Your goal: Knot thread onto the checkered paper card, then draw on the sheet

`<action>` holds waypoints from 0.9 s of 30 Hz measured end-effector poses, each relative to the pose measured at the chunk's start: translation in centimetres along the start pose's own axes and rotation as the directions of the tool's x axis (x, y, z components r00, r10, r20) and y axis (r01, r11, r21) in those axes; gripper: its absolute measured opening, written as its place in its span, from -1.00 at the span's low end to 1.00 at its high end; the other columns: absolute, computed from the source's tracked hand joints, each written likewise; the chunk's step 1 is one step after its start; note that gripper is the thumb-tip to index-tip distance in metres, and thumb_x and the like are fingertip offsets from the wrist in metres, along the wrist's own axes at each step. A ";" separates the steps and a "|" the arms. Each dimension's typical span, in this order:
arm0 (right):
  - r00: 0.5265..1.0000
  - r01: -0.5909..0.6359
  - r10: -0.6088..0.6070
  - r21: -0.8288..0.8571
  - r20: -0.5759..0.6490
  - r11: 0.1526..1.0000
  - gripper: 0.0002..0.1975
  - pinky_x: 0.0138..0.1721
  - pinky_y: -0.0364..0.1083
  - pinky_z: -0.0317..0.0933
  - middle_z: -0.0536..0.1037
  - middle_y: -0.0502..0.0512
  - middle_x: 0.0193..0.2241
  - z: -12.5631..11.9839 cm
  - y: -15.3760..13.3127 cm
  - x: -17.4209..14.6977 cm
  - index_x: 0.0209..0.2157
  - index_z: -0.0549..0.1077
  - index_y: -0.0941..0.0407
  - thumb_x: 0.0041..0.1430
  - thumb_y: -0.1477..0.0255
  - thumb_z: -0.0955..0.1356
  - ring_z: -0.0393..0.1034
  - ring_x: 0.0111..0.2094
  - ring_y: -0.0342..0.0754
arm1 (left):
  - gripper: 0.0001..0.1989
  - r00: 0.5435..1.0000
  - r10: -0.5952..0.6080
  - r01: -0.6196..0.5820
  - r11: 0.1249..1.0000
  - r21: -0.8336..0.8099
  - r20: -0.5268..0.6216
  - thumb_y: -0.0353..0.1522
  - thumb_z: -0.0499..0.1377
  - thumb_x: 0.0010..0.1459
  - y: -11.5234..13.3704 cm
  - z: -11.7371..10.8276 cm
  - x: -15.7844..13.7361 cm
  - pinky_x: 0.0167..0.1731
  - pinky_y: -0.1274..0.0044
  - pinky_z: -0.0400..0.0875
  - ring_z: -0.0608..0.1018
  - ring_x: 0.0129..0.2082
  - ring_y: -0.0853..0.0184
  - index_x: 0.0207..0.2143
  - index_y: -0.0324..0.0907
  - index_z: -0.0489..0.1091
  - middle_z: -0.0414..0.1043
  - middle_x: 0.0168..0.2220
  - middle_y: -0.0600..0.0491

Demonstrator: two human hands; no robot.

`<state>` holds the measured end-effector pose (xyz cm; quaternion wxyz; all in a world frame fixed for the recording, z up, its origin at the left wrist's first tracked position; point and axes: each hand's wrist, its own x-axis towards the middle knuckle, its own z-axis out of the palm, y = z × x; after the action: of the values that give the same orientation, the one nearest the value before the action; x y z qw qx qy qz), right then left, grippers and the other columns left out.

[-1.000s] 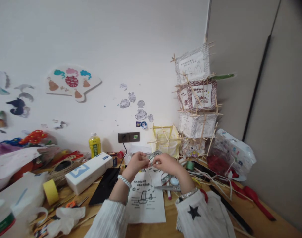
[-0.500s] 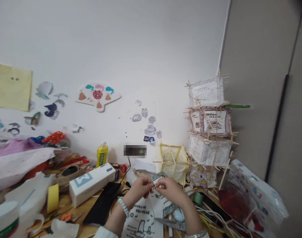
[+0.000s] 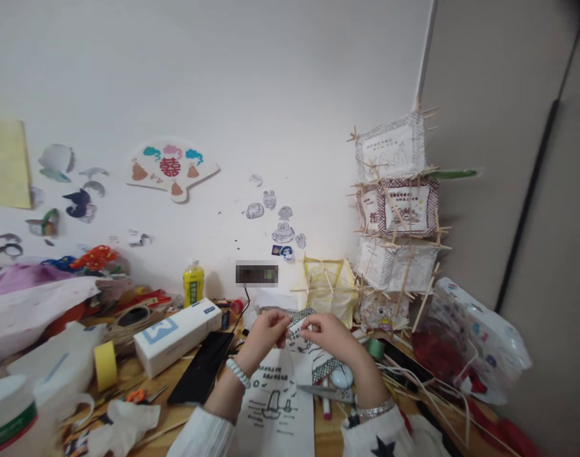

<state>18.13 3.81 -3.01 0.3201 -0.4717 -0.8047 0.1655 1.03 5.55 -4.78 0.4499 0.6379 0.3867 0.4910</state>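
Observation:
My left hand [image 3: 270, 330] and my right hand [image 3: 325, 333] are raised over the desk, fingertips pinched and a small gap between them. Whatever the left fingers hold is too fine to make out. My right thumb and index finger also meet on something too small to name. Below them lies a white paper sheet [image 3: 275, 422] with dark handwriting and a sailing-boat drawing. Scissors [image 3: 325, 393] rest across its right edge, near my right wrist. Behind my hands is another drawn sheet with a green checked border [image 3: 325, 370], partly hidden.
Left of the sheet are a black flat panel [image 3: 202, 368], a white box [image 3: 178, 336], yellow tape [image 3: 105, 366] and a yellow bottle [image 3: 193, 285]. A yellow stick-framed lantern [image 3: 329, 292] and stacked paper lanterns [image 3: 397, 216] stand behind. White cables [image 3: 414, 374] and plastic bags [image 3: 480, 336] lie right.
My view has tilted down, so the scene sits higher and more of my sleeves shows. My hands, close together before, are now slightly further apart.

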 end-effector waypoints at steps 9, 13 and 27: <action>0.987 0.160 -0.160 0.095 -0.015 0.983 -0.75 -0.47 -0.20 0.01 0.39 -0.03 -0.56 -0.6 -1.3 -0.2 -0.47 0.45 0.15 0.11 0.33 0.24 0.21 -0.48 -0.15 | -0.71 0.993 0.112 -0.112 0.994 0.009 -0.021 -0.16 0.13 -0.07 2.1 0.4 -0.6 -0.74 0.62 0.16 0.29 -0.78 0.49 -0.55 -0.22 0.25 0.24 -0.73 0.20; 0.984 0.178 -0.174 0.146 -0.040 0.973 -0.74 -0.47 -0.20 0.00 0.36 -0.04 -0.58 -0.5 -1.2 -0.2 -0.51 0.42 0.16 0.11 0.33 0.23 0.18 -0.50 -0.17 | -0.73 0.987 0.145 -0.143 0.989 0.028 -0.066 -0.18 0.13 -0.06 2.6 0.6 -0.9 -0.75 0.63 0.11 0.26 -0.77 0.49 -0.52 -0.22 0.26 0.22 -0.73 0.21; 0.982 0.165 -0.080 0.579 -0.171 0.798 -0.62 -0.60 -0.20 -0.19 0.01 -0.15 -0.71 -0.5 -1.7 -0.2 -0.69 0.10 0.13 -0.03 0.27 0.34 -0.11 -0.63 -0.25 | -0.62 0.984 0.104 -0.144 0.939 -0.311 -0.143 -0.19 0.20 -0.06 3.9 1.6 -2.0 -0.71 0.67 -0.17 -0.05 -0.75 0.59 -0.24 -0.25 0.30 -0.12 -0.75 0.34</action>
<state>17.44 2.74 -1.74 0.5157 -0.3059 -0.7180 0.3534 2.36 2.23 -1.82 0.4907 0.5477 0.2880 0.6135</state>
